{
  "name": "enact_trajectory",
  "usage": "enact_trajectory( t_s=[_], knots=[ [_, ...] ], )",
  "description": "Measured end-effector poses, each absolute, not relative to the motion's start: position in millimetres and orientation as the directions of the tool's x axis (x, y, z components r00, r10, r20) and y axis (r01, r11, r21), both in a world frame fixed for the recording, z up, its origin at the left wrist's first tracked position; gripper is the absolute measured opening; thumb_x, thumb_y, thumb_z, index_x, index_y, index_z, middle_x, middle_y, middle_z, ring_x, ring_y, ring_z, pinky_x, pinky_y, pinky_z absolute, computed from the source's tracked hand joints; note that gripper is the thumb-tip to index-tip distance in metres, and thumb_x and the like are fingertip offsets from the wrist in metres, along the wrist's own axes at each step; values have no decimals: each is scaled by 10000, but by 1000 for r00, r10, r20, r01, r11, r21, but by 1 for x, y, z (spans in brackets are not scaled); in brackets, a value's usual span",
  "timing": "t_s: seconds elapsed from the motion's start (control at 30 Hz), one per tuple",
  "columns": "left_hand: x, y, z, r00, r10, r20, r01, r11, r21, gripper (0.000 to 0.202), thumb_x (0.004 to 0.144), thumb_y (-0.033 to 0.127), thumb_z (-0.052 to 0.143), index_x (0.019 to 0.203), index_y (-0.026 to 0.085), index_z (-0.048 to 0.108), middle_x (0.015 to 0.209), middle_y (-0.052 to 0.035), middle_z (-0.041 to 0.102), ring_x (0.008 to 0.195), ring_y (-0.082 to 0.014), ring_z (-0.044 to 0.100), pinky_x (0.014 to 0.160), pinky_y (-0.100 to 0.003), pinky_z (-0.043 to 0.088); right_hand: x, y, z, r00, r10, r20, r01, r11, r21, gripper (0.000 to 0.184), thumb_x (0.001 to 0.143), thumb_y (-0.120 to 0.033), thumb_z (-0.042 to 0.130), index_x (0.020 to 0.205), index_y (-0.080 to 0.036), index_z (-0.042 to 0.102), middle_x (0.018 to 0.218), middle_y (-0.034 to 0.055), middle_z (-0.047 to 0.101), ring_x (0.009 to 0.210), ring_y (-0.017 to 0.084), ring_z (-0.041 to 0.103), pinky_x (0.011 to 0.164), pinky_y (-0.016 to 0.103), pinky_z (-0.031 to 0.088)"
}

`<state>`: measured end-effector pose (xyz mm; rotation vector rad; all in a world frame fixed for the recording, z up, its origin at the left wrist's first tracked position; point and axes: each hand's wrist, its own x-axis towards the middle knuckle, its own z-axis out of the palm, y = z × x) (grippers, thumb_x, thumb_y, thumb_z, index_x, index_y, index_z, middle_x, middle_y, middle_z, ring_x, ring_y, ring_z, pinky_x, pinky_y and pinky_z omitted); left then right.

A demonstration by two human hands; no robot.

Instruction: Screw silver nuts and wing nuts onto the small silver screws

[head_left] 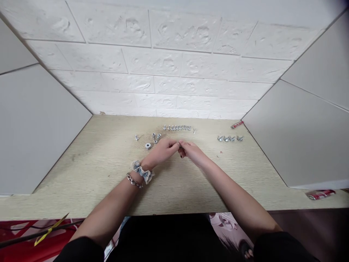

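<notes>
Right at the meeting point, the fingertips of the left hand [163, 150] and the right hand [192, 152] are closed in a shared pinch on a small part [180, 146]. It is too tiny to make out for sure, but it looks like one of the metal fasteners.

The grip is fingertip-only and the part is slick metal, so a slip seems the likeliest fault. The part would drop to the table [103, 163] directly under the fingers and could roll in among the others. A cluster of screws [156, 137] and a washer [148, 146] lie just left of the fingers, close to the left knuckles, where a sideways nudge could scatter them. The row of screws [177, 127] just beyond the fingers is also within reach of a stray push. The group of fasteners [229, 138] well off to the right seems safe.

Both forearms come in from the near edge and converge in a V, wrists low and palms turned toward each other. The left wrist wears a scrunchie [141, 171] and a chain bracelet [134, 180].
</notes>
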<state>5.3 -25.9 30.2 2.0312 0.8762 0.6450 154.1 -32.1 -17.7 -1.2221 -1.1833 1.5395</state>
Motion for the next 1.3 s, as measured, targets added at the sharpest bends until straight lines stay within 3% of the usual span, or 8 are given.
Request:
enact_trajectory(
  t_s=[0.23, 0.4, 0.63, 0.73, 0.97, 1.1, 1.2, 1.3],
  knots=[
    [5, -24, 27, 502, 857, 115, 418, -357, 835, 371, 835, 316, 371, 616, 154, 623, 629, 7, 624, 641, -139, 546, 621, -239, 381, 152, -36, -9, -159, 986, -53, -16, -56, -998, 484, 657, -645, 559, 678, -162, 560, 615, -15, 523, 543, 81, 473, 556, 247, 415],
    [6, -21, 25, 403, 913, 67, 465, -267, 844, 304, 789, 313, 399, 546, 159, 495, 502, 34, 434, 530, -120, 421, 516, -247, 295, 150, -41, -5, -118, 991, 71, 18, 74, -997, 309, 699, -468, 623, 809, -185, 569, 759, 14, 599, 711, 122, 560, 691, 281, 460],
    [7, -20, 21, 375, 924, 70, 488, -261, 833, 308, 791, 327, 384, 562, 159, 501, 545, 15, 475, 570, -138, 451, 548, -260, 320, 154, -40, -7, -16, 978, 209, 187, 208, -960, 153, 692, -307, 621, 809, -210, 610, 1247, 67, 435, 1083, 195, 493, 818, 329, 446],
    [6, -17, 19, 348, 935, 66, 496, -243, 833, 301, 784, 324, 385, 576, 159, 526, 557, 9, 508, 581, -145, 476, 550, -260, 332, 157, -39, -7, -60, 980, 190, 224, 199, -954, 140, 723, -337, 599, 789, -219, 633, 1300, 53, 410, 1161, 210, 436, 890, 361, 405],
    [3, -13, 16, 350, 930, 113, 436, -268, 859, 310, 800, 323, 363, 575, 162, 503, 562, 12, 504, 582, -133, 479, 561, -249, 353, 157, -36, -11, -106, 985, 136, 303, 162, -939, 415, 792, -555, 462, 694, -206, 664, 1144, 62, 540, 1149, 209, 438, 993, 357, 296],
    [5, -19, 22, 460, 879, 124, 395, -328, 858, 337, 826, 304, 339, 590, 163, 534, 600, 9, 545, 621, -132, 508, 624, -248, 385, 156, -34, -15, -142, 990, -3, 174, 22, -985, 600, 758, -708, 347, 649, -175, 601, 795, 54, 592, 777, 155, 539, 722, 288, 415],
    [5, -21, 24, 541, 834, 112, 382, -363, 850, 355, 841, 309, 325, 621, 160, 560, 647, 1, 585, 657, -135, 525, 658, -249, 393, 156, -35, -16, -147, 985, -92, 128, -74, -989, 622, 728, -744, 350, 617, -167, 555, 599, 13, 503, 541, 108, 436, 526, 252, 351],
    [4, -20, 22, 526, 845, 98, 430, -364, 826, 357, 840, 346, 340, 640, 159, 569, 621, 7, 562, 624, -136, 503, 614, -252, 375, 156, -36, -14, -159, 984, -82, 132, -61, -989, 563, 737, -708, 402, 633, -171, 536, 559, -19, 433, 489, 89, 351, 471, 241, 284]
  ],
)
